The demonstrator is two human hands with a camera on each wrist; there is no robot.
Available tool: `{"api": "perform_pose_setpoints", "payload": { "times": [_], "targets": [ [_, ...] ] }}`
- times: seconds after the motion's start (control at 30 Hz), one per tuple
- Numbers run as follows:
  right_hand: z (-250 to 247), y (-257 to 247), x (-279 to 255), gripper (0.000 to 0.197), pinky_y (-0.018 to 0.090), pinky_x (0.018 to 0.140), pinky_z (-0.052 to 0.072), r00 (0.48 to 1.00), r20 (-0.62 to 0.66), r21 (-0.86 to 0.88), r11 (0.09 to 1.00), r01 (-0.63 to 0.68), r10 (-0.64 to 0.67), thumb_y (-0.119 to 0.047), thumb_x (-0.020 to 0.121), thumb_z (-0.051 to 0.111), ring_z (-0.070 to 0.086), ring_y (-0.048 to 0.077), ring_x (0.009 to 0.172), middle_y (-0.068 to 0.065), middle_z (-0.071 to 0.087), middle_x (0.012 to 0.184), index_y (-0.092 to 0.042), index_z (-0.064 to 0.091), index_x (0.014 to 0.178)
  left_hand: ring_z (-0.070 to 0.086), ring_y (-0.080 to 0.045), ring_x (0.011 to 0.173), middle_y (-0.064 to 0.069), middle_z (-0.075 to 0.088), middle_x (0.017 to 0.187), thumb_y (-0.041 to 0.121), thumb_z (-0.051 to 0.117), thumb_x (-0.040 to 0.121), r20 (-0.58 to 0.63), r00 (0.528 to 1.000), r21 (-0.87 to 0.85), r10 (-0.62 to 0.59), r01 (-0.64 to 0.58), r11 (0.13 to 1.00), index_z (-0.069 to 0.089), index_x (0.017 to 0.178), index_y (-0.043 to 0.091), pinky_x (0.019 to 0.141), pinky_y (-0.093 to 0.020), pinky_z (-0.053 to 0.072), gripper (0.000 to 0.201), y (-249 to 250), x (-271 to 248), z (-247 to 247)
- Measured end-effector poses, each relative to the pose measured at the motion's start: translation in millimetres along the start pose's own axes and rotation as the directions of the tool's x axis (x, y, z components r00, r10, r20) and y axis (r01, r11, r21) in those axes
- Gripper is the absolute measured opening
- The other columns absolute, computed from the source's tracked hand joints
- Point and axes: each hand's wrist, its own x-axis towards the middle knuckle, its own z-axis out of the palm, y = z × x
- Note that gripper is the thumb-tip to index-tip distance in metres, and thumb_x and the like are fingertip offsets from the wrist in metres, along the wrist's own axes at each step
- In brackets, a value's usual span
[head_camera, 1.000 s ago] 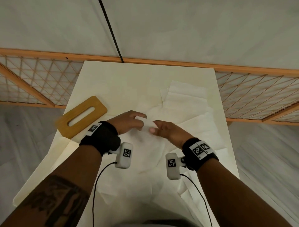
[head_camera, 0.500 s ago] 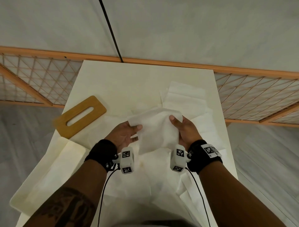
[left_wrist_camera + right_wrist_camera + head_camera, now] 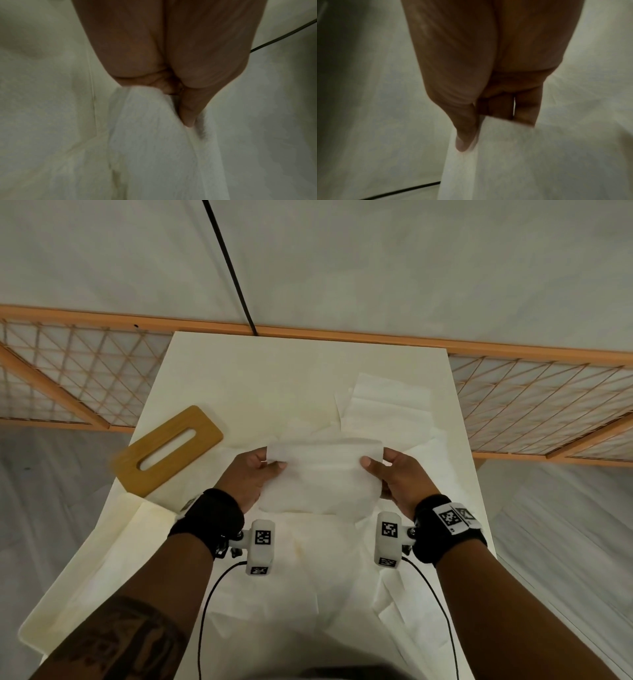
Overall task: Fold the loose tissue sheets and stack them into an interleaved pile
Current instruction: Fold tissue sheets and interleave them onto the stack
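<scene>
A white tissue sheet [image 3: 323, 474] is held stretched above the middle of the tabletop [image 3: 260, 378]. The left hand [image 3: 248, 475] pinches its 9 o'clock edge with the thumb on top and fingers underneath, and the right hand [image 3: 394, 479] pinches the 3 o'clock edge the same way. In the wrist views each thumb presses the sheet [image 3: 154, 135] [image 3: 505, 155] against fingers curled behind it.

The far half of the tabletop, toward 12 o'clock, is bare up to its back edge. More loose tissue sheets [image 3: 390, 409] lie overlapping at 1 to 2 o'clock just beyond the held one, and others [image 3: 308, 594] spread under the forearms at 6 o'clock, some hanging over the right edge. A wooden slotted lid [image 3: 168, 450] lies tilted at 10 o'clock near the left edge, apart from the left hand. A pale tray-like piece [image 3: 85, 583] sits at 8 o'clock.

Behind the tabletop runs a wooden lattice frame [image 3: 548, 402], with grey floor to both sides.
</scene>
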Motion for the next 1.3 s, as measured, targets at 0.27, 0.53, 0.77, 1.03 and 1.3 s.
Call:
{"api": "perform_pose_setpoints", "payload": {
  "times": [0.27,0.53,0.77,1.03,1.3],
  "targets": [
    [-16,0,3,0.036,0.028,0.073,0.051,0.997,0.080,-0.327,0.944,0.039,-0.013,0.014,0.088,0.046,0.061,0.022,0.075,0.008,0.069,0.080,-0.008,0.073,0.079,0.072,-0.031,0.098,-0.016,0.075,0.108,-0.006,0.056,0.093,0.003,0.998,-0.010,-0.065,0.065,0.998,0.079,0.097,0.013,0.089,-0.043,0.057,0.030,2,-6,-1],
    [-20,10,-7,0.044,0.036,0.086,0.057,0.980,0.087,-0.122,0.978,-0.168,0.180,0.009,0.093,0.035,0.071,0.026,0.097,0.009,0.076,0.109,-0.004,0.077,0.100,0.063,-0.038,0.103,-0.024,0.067,0.121,0.000,0.037,0.089,0.136,0.955,-0.064,-0.262,0.273,0.960,0.071,0.108,-0.007,0.089,-0.044,0.054,0.040,-14,-9,-15],
    [-28,42,-15,0.010,0.022,0.068,0.054,0.975,-0.017,-0.283,0.934,-0.219,0.224,-0.006,0.091,0.070,0.066,0.016,0.075,0.004,0.066,0.078,-0.009,0.076,0.099,0.070,-0.020,0.088,-0.005,0.074,0.098,0.011,0.072,0.090,0.020,0.983,0.422,-0.183,0.158,0.893,0.078,0.095,0.012,0.075,-0.026,0.056,0.007,-38,-11,-9],
    [-26,39,23,0.022,0.034,0.072,0.054,0.976,-0.208,-0.608,0.790,-0.079,-0.063,-0.009,0.084,0.075,0.056,0.018,0.068,-0.004,0.055,0.075,-0.030,0.073,0.080,0.064,-0.009,0.068,0.010,0.068,0.078,0.010,0.077,0.085,-0.070,0.995,0.683,0.073,-0.005,0.730,0.074,0.083,0.022,0.070,-0.025,0.050,0.013,-31,23,10],
    [-17,38,42,0.012,0.023,0.077,0.043,0.951,-0.285,-0.656,0.748,-0.101,-0.122,-0.011,0.087,0.073,0.062,0.020,0.089,0.006,0.071,0.101,-0.022,0.074,0.093,0.060,-0.013,0.085,0.005,0.059,0.107,0.013,0.075,0.085,-0.105,0.986,0.821,0.127,0.013,0.571,0.070,0.095,0.024,0.079,-0.021,0.042,0.015,-38,42,12]
  ]
}}
